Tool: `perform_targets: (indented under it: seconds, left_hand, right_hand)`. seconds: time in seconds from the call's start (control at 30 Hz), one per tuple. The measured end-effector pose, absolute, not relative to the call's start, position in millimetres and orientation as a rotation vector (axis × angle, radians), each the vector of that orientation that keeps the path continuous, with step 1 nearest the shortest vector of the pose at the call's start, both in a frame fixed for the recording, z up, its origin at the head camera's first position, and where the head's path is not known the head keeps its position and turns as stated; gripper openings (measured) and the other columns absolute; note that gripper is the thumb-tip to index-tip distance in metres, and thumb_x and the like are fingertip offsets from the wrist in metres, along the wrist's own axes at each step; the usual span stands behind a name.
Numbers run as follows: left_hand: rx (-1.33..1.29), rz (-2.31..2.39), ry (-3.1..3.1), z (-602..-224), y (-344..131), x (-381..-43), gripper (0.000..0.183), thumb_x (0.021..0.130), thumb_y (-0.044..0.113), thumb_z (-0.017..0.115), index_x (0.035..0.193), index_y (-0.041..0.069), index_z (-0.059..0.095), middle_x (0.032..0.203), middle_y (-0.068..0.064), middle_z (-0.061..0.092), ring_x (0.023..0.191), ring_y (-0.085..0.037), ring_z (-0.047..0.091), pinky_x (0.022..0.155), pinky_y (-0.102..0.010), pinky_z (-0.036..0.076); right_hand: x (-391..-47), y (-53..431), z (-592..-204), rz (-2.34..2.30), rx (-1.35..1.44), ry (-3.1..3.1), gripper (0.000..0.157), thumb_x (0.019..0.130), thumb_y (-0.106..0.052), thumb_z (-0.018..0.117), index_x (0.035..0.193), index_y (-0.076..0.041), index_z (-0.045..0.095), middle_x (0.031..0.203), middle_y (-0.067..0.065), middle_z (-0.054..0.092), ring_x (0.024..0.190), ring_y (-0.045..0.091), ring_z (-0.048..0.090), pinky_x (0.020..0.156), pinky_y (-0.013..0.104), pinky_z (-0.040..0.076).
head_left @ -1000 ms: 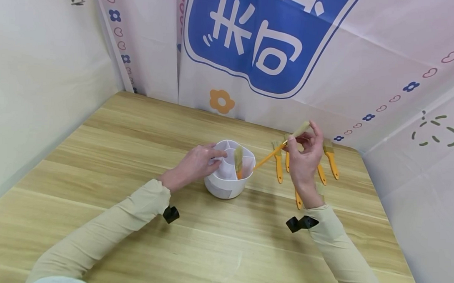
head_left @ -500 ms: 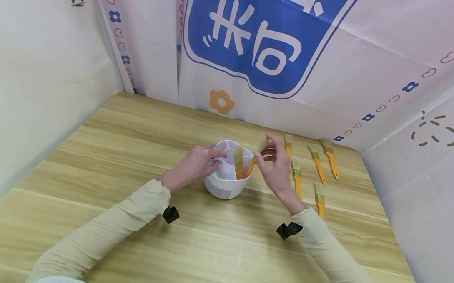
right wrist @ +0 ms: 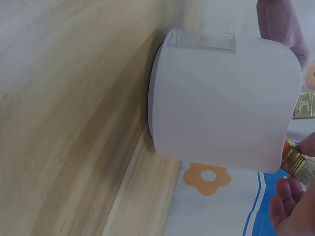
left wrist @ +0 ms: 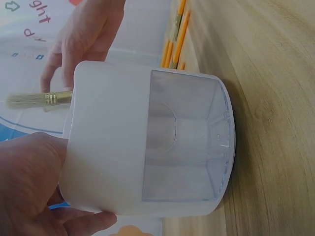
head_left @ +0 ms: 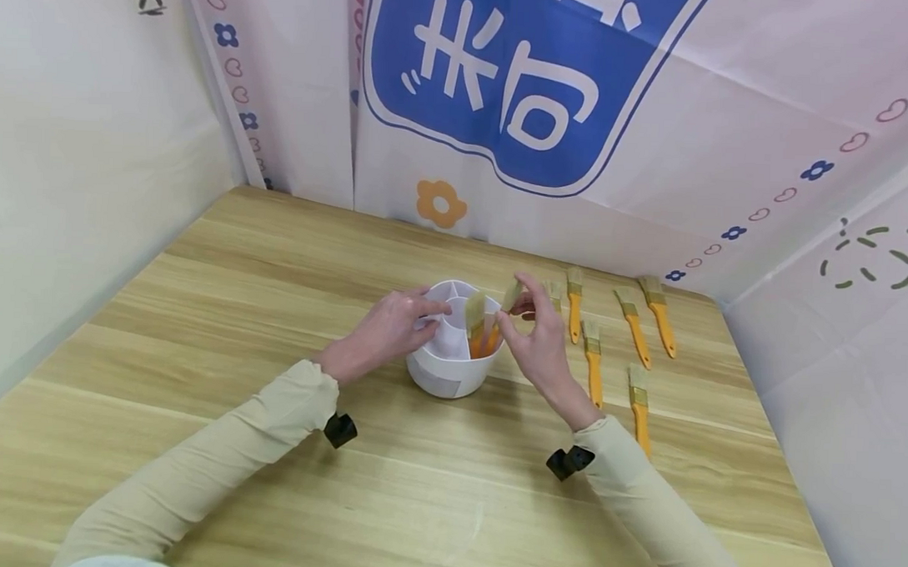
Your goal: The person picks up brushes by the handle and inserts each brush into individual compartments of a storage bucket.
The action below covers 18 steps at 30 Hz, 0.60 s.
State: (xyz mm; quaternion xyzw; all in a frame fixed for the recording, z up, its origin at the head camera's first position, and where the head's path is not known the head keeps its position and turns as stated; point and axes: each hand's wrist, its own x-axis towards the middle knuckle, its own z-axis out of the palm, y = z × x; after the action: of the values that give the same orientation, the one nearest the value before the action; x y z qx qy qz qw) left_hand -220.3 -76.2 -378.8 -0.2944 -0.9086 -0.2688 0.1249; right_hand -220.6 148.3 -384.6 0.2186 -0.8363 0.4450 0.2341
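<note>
A white round desk organizer (head_left: pixel 443 382) with inner dividers stands upright on the wooden table. My left hand (head_left: pixel 388 330) grips its left rim, fingers reaching over the edge. One paintbrush (head_left: pixel 475 313) stands bristles up in the right-hand compartment, its orange handle down inside. Beside it, my right hand (head_left: pixel 538 341) pinches a second paintbrush (right wrist: pixel 295 162) near the metal collar, between thumb and fingers. This brush's handle is inside the organizer; its lower end is hidden by the wall. A clear window (left wrist: pixel 182 137) shows low on the organizer's side in the left wrist view.
Several more orange-handled paintbrushes lie on the table to the right, among them one flat brush (head_left: pixel 633 327) and one nearer brush (head_left: pixel 640 411). A printed white cloth wall (head_left: pixel 303 103) rises behind the table (head_left: pixel 387 490). Part of a pale round thing (head_left: pixel 120 564) shows at the bottom left.
My right hand has moved left from above the loose brushes to the organizer, and the pinched brush's handle has gone down into it. The left hand has stayed on the rim.
</note>
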Motion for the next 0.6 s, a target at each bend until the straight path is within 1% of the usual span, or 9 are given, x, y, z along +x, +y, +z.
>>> perform_targets:
  seconds: [0.07, 0.13, 0.2, 0.27, 0.43, 0.5, 0.53, 0.6]
  left_hand:
    - [-0.855, -0.781, -2.645, -379, -77, -220, 0.025, 0.085, 0.006, 0.064, 0.109, 0.006, 0.071, 0.114, -0.02, 0.067, 0.102, -0.037, 0.066, 0.07, -0.035, 0.058]
    - [-0.855, -0.778, -2.638, -379, -77, -220, 0.025, 0.085, 0.005, 0.064, 0.108, 0.006, 0.071, 0.113, -0.019, 0.068, 0.106, -0.037, 0.064, 0.073, -0.036, 0.058]
    - [-0.856, -0.777, -2.637, -380, -77, -219, 0.025, 0.084, 0.005, 0.064, 0.108, 0.006, 0.071, 0.113, -0.019, 0.068, 0.104, -0.037, 0.065, 0.07, -0.036, 0.058]
    - [-0.853, -0.78, -2.638, -380, -76, -219, 0.025, 0.084, 0.005, 0.064, 0.109, 0.006, 0.071, 0.112, -0.019, 0.068, 0.107, -0.037, 0.063, 0.073, -0.037, 0.058]
    - [-0.847, -0.779, -2.645, -379, -75, -219, 0.026, 0.085, 0.006, 0.064, 0.11, 0.006, 0.07, 0.114, -0.019, 0.067, 0.111, -0.037, 0.061, 0.083, -0.041, 0.056]
    - [-0.85, -0.766, -2.645, -378, -75, -219, 0.026, 0.085, 0.006, 0.065, 0.11, 0.006, 0.07, 0.113, -0.019, 0.067, 0.111, -0.037, 0.061, 0.084, -0.041, 0.056]
    - [-0.85, -0.76, -2.647, -378, -75, -219, 0.026, 0.085, 0.006, 0.065, 0.11, 0.006, 0.07, 0.113, -0.019, 0.067, 0.107, -0.037, 0.063, 0.08, -0.04, 0.057]
    - [-0.85, -0.739, -2.654, -377, -75, -219, 0.026, 0.085, 0.007, 0.065, 0.111, 0.006, 0.07, 0.115, -0.02, 0.066, 0.092, -0.034, 0.069, 0.069, -0.034, 0.058]
  right_hand:
    - [-221, 148, -384, 1.245, 0.57, -2.327, 0.054, 0.083, -0.005, 0.067, 0.133, -0.005, 0.047, 0.09, 0.018, 0.06, 0.085, 0.029, 0.058, 0.076, 0.045, 0.052]
    - [-221, 148, -385, 1.276, 0.556, -2.34, 0.055, 0.083, -0.006, 0.067, 0.135, -0.006, 0.046, 0.091, 0.019, 0.059, 0.085, 0.03, 0.057, 0.077, 0.048, 0.052]
    - [-221, 150, -386, 1.313, 0.546, -2.345, 0.058, 0.084, -0.006, 0.066, 0.137, -0.007, 0.043, 0.092, 0.02, 0.059, 0.086, 0.031, 0.057, 0.079, 0.051, 0.051]
    - [-220, 153, -386, 1.349, 0.529, -2.349, 0.059, 0.085, -0.007, 0.066, 0.14, -0.009, 0.042, 0.094, 0.02, 0.059, 0.088, 0.031, 0.057, 0.08, 0.052, 0.051]
    - [-217, 167, -389, 1.428, 0.423, -2.381, 0.058, 0.089, -0.011, 0.063, 0.141, -0.012, 0.04, 0.103, 0.022, 0.058, 0.094, 0.029, 0.057, 0.085, 0.044, 0.049]
    - [-216, 176, -392, 1.449, 0.37, -2.404, 0.056, 0.09, -0.012, 0.062, 0.142, -0.012, 0.04, 0.106, 0.022, 0.057, 0.095, 0.028, 0.056, 0.085, 0.039, 0.049]
    - [-215, 180, -394, 1.457, 0.346, -2.413, 0.055, 0.091, -0.012, 0.061, 0.141, -0.012, 0.04, 0.106, 0.022, 0.057, 0.095, 0.027, 0.056, 0.084, 0.036, 0.049]
    - [-214, 189, -397, 1.464, 0.288, -2.433, 0.053, 0.092, -0.013, 0.06, 0.141, -0.013, 0.039, 0.106, 0.021, 0.058, 0.094, 0.024, 0.056, 0.083, 0.029, 0.048]
